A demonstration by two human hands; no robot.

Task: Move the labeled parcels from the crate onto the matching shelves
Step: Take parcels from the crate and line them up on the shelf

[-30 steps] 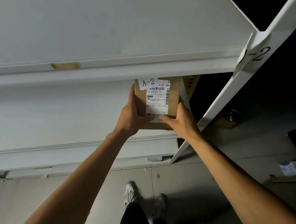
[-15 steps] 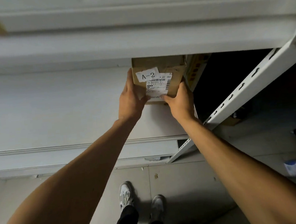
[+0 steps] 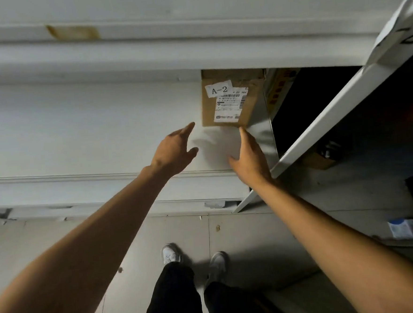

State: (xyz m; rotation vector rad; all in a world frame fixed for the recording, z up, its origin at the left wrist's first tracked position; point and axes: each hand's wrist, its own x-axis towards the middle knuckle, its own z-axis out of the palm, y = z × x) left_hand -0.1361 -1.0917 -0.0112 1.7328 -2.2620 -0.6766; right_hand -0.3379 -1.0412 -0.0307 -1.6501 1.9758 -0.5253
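1. My left hand [image 3: 173, 153] is open: fingers [image 3: 186, 130] straight and loosely spread, holding nothing. Its forefinger tip points at the lower left corner of the parcel [image 3: 230, 98] and stops just short of it; no contact that I can see.
2. My right hand [image 3: 247, 160] is open too, fingers [image 3: 244, 135] straight and together. Their tips reach the near edge of the parcel at its lower right corner. Touching or a hair apart: cannot tell.
3. The parcel lies flat on the white shelf [image 3: 88, 130], at its right end, just beyond both sets of fingertips. Its far end goes under the front lip of the upper shelf [image 3: 169, 54] and is hidden there.
4. Just right of the parcel stands a thin grey panel [image 3: 264, 127], and behind that a strip of yellow carton [image 3: 281, 85] with red print, too blurred to read. The slanted white upright [image 3: 332, 113] of the rack crosses further right, with a paper tag [image 3: 401, 27] at its top; the tag's writing is cut off.
5. The upper shelf's edge carries a brown patch of tape [image 3: 73, 32], well left of the parcel.
6. Below: tiled floor [image 3: 242, 229], my white shoes [image 3: 170, 254] and dark trousers. A small blue-and-white box [image 3: 402, 229] sits on the floor far right.
7. Parcel: brown cardboard, flat. White slip reading "A-2" at its upper left, overlapping a white shipping label with barcode and small print I cannot read.
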